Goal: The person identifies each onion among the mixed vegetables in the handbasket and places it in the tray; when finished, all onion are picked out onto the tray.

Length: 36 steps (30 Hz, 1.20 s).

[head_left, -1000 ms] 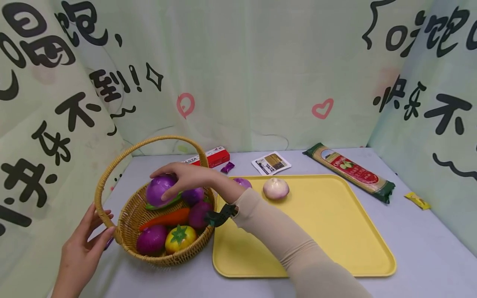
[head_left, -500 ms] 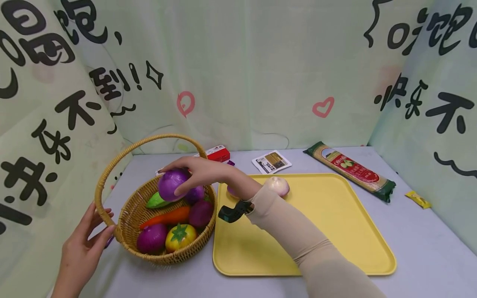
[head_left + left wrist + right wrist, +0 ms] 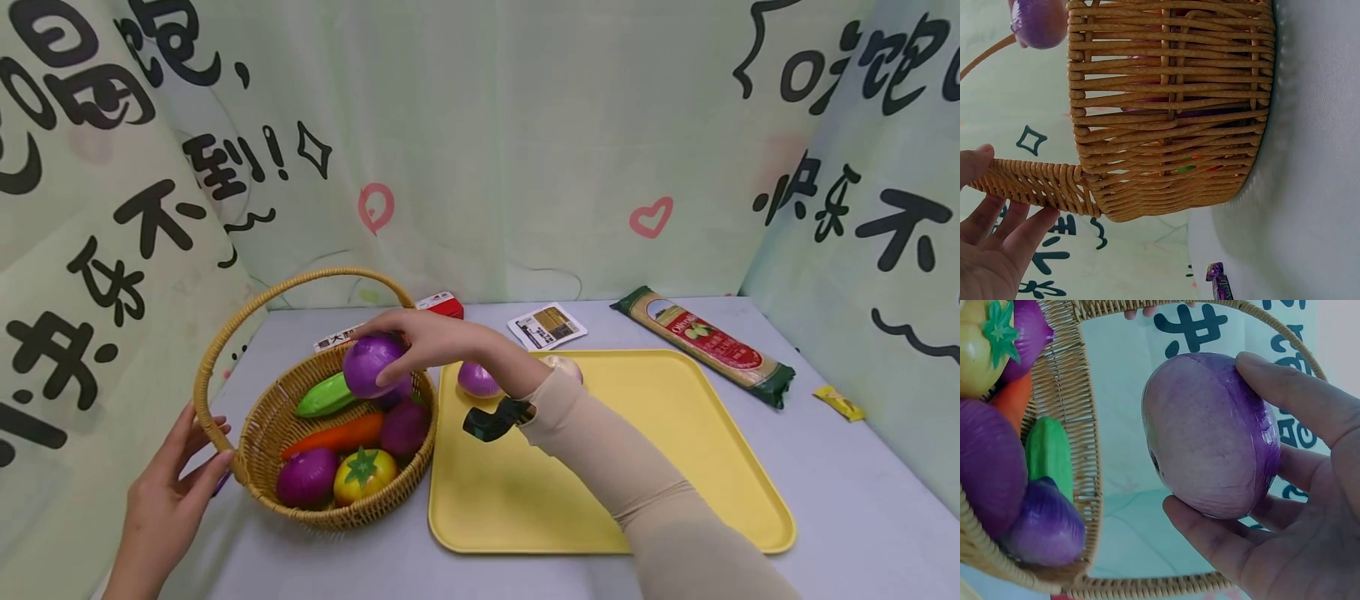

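Observation:
My left hand point(image 3: 161, 504) grips the lower end of the arched handle point(image 3: 206, 367) of a wicker basket point(image 3: 262, 437), thumb on one side and fingers on the other in the left wrist view. Over the basket's back right rim, my right hand point(image 3: 442, 337) holds a round purple-and-white vegetable point(image 3: 1207, 440) between thumb and fingers. Inside the basket lie a green cucumber-like vegetable point(image 3: 324, 397), a carrot point(image 3: 337, 437), a yellow tomato point(image 3: 364, 477) with a green star-shaped top, and several purple onions point(image 3: 307, 478).
Right of the basket lies a yellow tray point(image 3: 600, 475) bearing a purple vegetable point(image 3: 477, 380) and a whitish one point(image 3: 564, 367). Behind are a red box point(image 3: 442, 305) and a white packet point(image 3: 546, 326). Farther right lie a pasta bag point(image 3: 705, 343) and a yellow sachet point(image 3: 839, 403).
My right hand has lifted the purple-and-white vegetable up and to the right from inside the basket, uncovering the green vegetable. My left hand stays on the handle.

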Motion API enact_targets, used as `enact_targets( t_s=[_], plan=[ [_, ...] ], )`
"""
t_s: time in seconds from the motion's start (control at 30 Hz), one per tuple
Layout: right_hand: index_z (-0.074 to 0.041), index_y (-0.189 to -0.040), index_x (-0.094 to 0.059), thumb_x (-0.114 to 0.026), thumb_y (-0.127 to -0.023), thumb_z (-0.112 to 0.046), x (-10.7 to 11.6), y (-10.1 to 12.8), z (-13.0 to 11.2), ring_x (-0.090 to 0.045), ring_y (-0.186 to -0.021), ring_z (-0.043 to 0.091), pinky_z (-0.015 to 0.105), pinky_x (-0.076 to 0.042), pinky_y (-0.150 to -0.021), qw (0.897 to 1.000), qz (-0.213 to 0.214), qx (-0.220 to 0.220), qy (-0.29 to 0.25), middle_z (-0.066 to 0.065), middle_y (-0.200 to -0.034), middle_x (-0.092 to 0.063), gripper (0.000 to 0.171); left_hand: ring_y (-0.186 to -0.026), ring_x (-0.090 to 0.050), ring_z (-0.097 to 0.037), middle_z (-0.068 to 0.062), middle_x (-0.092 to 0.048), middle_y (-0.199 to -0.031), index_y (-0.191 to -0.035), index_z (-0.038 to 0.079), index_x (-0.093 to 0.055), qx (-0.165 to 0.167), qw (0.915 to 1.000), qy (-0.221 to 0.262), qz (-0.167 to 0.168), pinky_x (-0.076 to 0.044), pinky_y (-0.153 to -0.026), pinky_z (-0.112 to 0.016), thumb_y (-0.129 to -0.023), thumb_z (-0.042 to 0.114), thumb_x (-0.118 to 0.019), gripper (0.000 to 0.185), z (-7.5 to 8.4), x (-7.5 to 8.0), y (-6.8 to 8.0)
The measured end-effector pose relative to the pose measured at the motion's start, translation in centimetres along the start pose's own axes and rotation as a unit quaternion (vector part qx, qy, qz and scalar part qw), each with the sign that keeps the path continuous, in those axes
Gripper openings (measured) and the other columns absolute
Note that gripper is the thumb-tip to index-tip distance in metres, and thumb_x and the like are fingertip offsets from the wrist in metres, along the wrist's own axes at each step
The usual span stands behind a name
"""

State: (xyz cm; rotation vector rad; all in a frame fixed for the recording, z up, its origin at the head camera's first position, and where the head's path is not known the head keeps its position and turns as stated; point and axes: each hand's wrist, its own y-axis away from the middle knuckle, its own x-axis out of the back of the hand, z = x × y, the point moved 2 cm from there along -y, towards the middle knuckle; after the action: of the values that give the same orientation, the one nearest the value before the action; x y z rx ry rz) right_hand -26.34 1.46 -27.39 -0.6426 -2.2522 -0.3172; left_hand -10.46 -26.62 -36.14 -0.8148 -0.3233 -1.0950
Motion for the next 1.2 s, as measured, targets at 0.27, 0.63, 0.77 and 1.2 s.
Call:
enact_targets(
  t_s=[0.27, 0.63, 0.77, 1.2],
  plan=[
    [-0.027, -0.137, -0.049, -0.075, -0.08, -0.032, 1.2, 2.1, 0.6, -0.047, -0.122, 0.012, 0.024, -0.047, -0.099, 0.999, 0.02, 0.006, -0.03, -0.004, -0.138, -0.046, 0.063, -0.1, -0.036, 0.03, 0.016, -0.053, -0.117, -0.148, 0.039, -0.02, 0.007, 1.0, -0.003, 0.002, -0.04, -0.07, 0.006, -0.088, 0.011, -0.065, 0.08, -0.1, -0.1, 0.0],
    [-0.029, -0.138, -0.047, -0.075, -0.08, -0.028, 2.7, 4.3, 0.7, -0.041, -0.125, 0.014, 0.027, -0.047, -0.099, 0.998, 0.016, -0.002, -0.052, -0.004, -0.139, -0.044, 0.064, -0.099, -0.036, 0.03, 0.019, -0.051, -0.115, -0.148, 0.039, -0.021, 0.007, 1.0, -0.003, 0.003, -0.04, -0.069, 0.006, -0.089, 0.012, -0.064, 0.078, 0.0, 0.0, 0.1],
    [-0.024, -0.139, -0.047, -0.075, -0.081, -0.024, 3.1, 4.7, 0.9, -0.045, -0.125, 0.016, 0.029, -0.048, -0.099, 0.998, 0.016, 0.002, -0.063, -0.002, -0.14, -0.044, 0.064, -0.099, -0.037, 0.029, 0.034, -0.043, -0.111, -0.148, 0.038, -0.022, 0.002, 1.0, 0.005, 0.006, -0.04, -0.07, 0.006, -0.088, 0.01, -0.064, 0.078, 0.1, -0.1, 0.1],
    [-0.017, -0.14, -0.045, -0.072, -0.083, -0.018, 3.9, 6.4, 1.8, -0.043, -0.128, 0.02, 0.033, -0.049, -0.099, 0.998, 0.025, 0.009, -0.06, 0.002, -0.142, -0.042, 0.063, -0.099, -0.034, 0.03, -0.018, -0.055, -0.122, -0.148, 0.04, -0.018, 0.021, 0.9997, -0.007, -0.006, -0.039, -0.069, 0.006, -0.09, 0.013, -0.062, 0.078, 0.0, -0.2, -0.1]
  ],
)
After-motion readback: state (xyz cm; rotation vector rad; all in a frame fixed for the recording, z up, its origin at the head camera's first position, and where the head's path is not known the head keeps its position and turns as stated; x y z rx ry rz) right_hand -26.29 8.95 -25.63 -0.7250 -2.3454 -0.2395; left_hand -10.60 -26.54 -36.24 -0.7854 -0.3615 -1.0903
